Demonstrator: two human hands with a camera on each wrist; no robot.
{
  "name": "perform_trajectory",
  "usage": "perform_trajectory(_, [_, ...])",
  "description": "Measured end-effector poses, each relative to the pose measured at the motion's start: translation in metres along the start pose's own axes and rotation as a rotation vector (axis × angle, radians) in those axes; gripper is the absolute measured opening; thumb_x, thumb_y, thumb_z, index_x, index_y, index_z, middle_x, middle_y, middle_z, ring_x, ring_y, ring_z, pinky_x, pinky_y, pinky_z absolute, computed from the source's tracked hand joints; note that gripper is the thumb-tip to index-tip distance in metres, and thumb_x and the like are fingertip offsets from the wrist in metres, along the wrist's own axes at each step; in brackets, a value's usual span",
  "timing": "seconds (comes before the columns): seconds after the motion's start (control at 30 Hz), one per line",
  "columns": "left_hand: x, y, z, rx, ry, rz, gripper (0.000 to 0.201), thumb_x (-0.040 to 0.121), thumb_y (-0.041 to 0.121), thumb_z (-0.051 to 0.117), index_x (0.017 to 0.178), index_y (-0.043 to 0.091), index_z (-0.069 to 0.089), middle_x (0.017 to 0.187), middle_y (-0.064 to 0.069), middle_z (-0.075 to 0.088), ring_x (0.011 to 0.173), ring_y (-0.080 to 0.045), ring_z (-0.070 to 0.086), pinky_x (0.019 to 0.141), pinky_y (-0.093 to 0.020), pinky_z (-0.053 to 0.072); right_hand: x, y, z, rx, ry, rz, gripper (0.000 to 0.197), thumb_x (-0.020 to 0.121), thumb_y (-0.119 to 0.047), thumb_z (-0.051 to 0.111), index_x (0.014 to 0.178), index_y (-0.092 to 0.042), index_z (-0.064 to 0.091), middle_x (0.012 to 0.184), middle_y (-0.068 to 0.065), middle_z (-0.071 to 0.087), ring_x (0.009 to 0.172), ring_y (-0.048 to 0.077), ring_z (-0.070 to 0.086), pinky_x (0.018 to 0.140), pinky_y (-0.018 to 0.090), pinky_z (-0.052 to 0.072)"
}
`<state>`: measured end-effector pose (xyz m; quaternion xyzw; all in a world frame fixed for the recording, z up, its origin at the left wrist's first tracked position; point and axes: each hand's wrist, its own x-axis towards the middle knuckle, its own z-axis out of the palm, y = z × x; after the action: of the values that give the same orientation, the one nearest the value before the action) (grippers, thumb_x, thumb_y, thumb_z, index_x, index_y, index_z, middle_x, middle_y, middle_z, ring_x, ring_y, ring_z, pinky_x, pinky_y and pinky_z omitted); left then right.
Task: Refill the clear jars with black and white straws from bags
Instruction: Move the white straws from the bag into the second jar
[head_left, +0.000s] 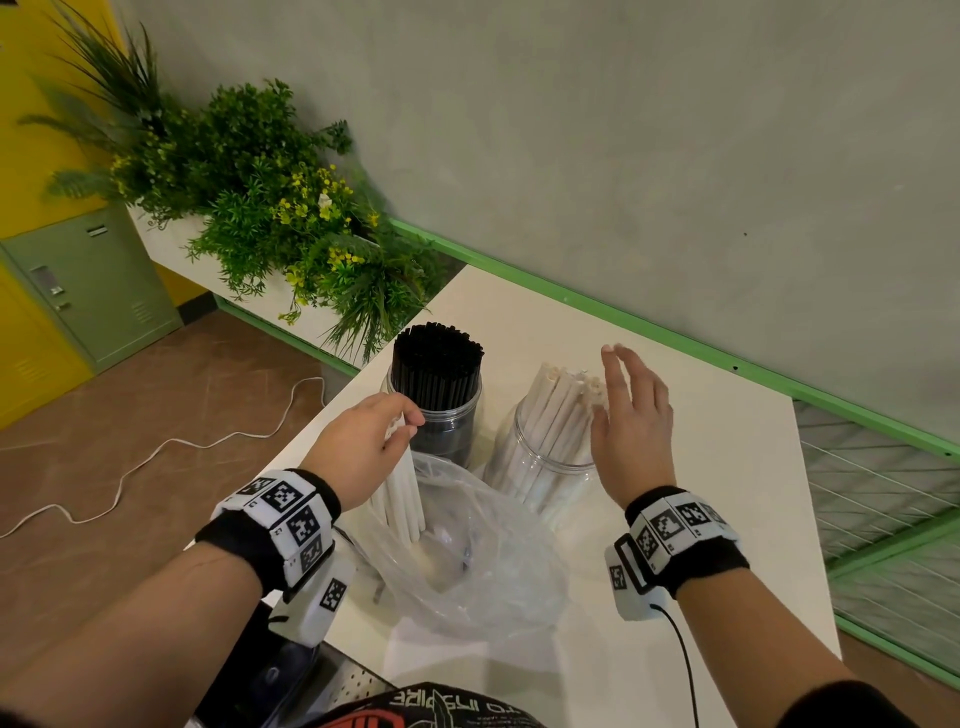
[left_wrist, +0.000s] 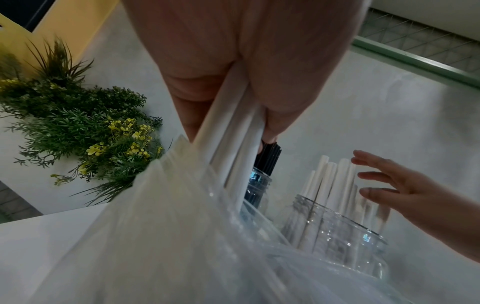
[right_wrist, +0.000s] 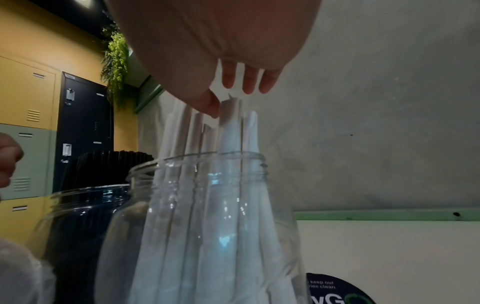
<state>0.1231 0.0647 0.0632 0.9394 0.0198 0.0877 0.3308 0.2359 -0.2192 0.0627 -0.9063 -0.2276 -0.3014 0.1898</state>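
Two wrists with checkered bands fill the bottom of the head view, and just beyond them a clear plastic bag (head_left: 467, 545) lies open on the white table (head_left: 727, 519). From its mouth the left hand (head_left: 363, 441) grips a bundle of white straws (head_left: 402, 493), fingers curled round their upper ends; the straws stand nearly upright, lower ends inside the bag. The left wrist view shows the same grip close up, straws running down from the palm.

Right of that bundle, near the centre of the frame, stands the clear jar (head_left: 540, 467) partly filled with white straws (head_left: 561, 410) that lean toward the upper right. The right hand (head_left: 631, 415) hovers beside their tops, fingers straight and spread, holding nothing; whether the thumb touches a straw I cannot tell. Behind the left hand, a second jar (head_left: 441, 415) is packed with black straws (head_left: 436, 364).

So the bundle has to lift clear of the bag and travel rightward to the white-straw jar, long axis kept vertical. The left hand carries it; the right is nearer the jar and seems placed to steady the leaning straws.
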Motion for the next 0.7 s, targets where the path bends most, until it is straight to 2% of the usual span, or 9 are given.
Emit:
perform_trajectory(0.1, [0.0, 0.0, 0.0, 0.0, -0.003, -0.006, 0.012, 0.095, 0.022, 0.05, 0.096, 0.033, 0.053, 0.107, 0.008, 0.06, 0.091, -0.014, 0.059, 0.08, -0.033, 0.047, 0.001, -0.008, 0.0, 0.178, -0.142, -0.143, 0.051, 0.091, -0.013, 0.041, 0.143, -0.008, 0.041, 0.147, 0.008, 0.042, 0.133, 0.025, 0.041, 0.111, 0.043, 0.033])
perform_trajectory(0.23, [0.001, 0.0, 0.0, 0.008, -0.004, -0.008, 0.011, 0.095, 0.023, 0.05, 0.097, 0.032, 0.054, 0.108, 0.008, 0.06, 0.089, -0.015, 0.06, 0.079, -0.034, 0.047, -0.006, -0.016, 0.003, 0.32, -0.188, -0.079, 0.047, 0.091, -0.029, 0.04, 0.132, -0.012, 0.056, 0.136, 0.003, 0.054, 0.125, 0.019, 0.05, 0.104, 0.045, 0.043])
perform_trajectory(0.3, [0.0, -0.001, -0.001, 0.008, -0.001, -0.009, 0.01, 0.095, 0.022, 0.05, 0.098, 0.03, 0.055, 0.108, 0.008, 0.06, 0.091, -0.013, 0.059, 0.08, -0.034, 0.047, -0.006, -0.015, 0.003, 0.327, -0.18, -0.056, 0.048, 0.092, -0.027, 0.046, 0.139, -0.013, 0.047, 0.144, 0.001, 0.045, 0.13, 0.013, 0.044, 0.108, 0.035, 0.04])
perform_trajectory(0.37, [0.0, -0.002, -0.001, 0.008, 0.002, -0.008, 0.01, 0.095, 0.022, 0.05, 0.099, 0.029, 0.056, 0.108, 0.008, 0.06, 0.092, -0.013, 0.059, 0.081, -0.033, 0.047, -0.006, -0.014, 0.004, 0.282, -0.23, -0.101, 0.057, 0.094, -0.02, 0.051, 0.147, -0.014, 0.033, 0.154, -0.001, 0.032, 0.138, 0.009, 0.033, 0.113, 0.027, 0.031])
perform_trajectory(0.4, [0.0, -0.002, -0.001, 0.01, 0.002, -0.008, 0.01, 0.095, 0.022, 0.05, 0.099, 0.029, 0.056, 0.108, 0.008, 0.061, 0.093, -0.013, 0.059, 0.081, -0.033, 0.047, -0.006, -0.015, 0.006, 0.244, -0.261, -0.154, 0.057, 0.094, -0.019, 0.052, 0.147, -0.013, 0.033, 0.153, 0.001, 0.033, 0.138, 0.012, 0.034, 0.114, 0.032, 0.03])
perform_trajectory(0.47, [0.0, -0.001, -0.001, 0.012, 0.0, -0.009, 0.01, 0.095, 0.022, 0.05, 0.099, 0.029, 0.056, 0.109, 0.007, 0.061, 0.092, -0.013, 0.059, 0.08, -0.033, 0.047, -0.002, -0.015, 0.011, 0.197, -0.258, -0.242, 0.048, 0.092, -0.016, 0.053, 0.139, -0.011, 0.047, 0.144, 0.005, 0.048, 0.131, 0.021, 0.045, 0.106, 0.047, 0.04])
perform_trajectory(0.5, [0.0, -0.001, -0.001, 0.011, -0.002, -0.011, 0.01, 0.095, 0.022, 0.05, 0.099, 0.029, 0.056, 0.109, 0.007, 0.06, 0.092, -0.014, 0.059, 0.08, -0.033, 0.047, 0.001, -0.014, 0.012, 0.198, -0.238, -0.232, 0.045, 0.091, -0.014, 0.054, 0.135, -0.009, 0.051, 0.14, 0.007, 0.051, 0.127, 0.024, 0.048, 0.103, 0.049, 0.043])
perform_trajectory(0.57, [0.0, 0.001, -0.001, 0.009, -0.002, -0.014, 0.01, 0.095, 0.022, 0.05, 0.099, 0.029, 0.056, 0.109, 0.007, 0.06, 0.092, -0.014, 0.059, 0.08, -0.033, 0.047, 0.008, -0.016, 0.01, 0.181, -0.244, -0.176, 0.049, 0.093, -0.015, 0.053, 0.14, -0.009, 0.044, 0.147, 0.008, 0.042, 0.133, 0.024, 0.042, 0.11, 0.043, 0.037])
perform_trajectory(0.7, [0.0, 0.002, -0.001, 0.004, 0.004, -0.012, 0.01, 0.095, 0.022, 0.05, 0.098, 0.03, 0.055, 0.108, 0.006, 0.06, 0.092, -0.014, 0.059, 0.079, -0.032, 0.047, 0.006, -0.018, 0.013, -0.014, -0.495, -0.229, 0.061, 0.097, -0.04, 0.03, 0.151, -0.013, 0.023, 0.159, 0.002, 0.02, 0.147, 0.021, 0.018, 0.119, 0.042, 0.019])
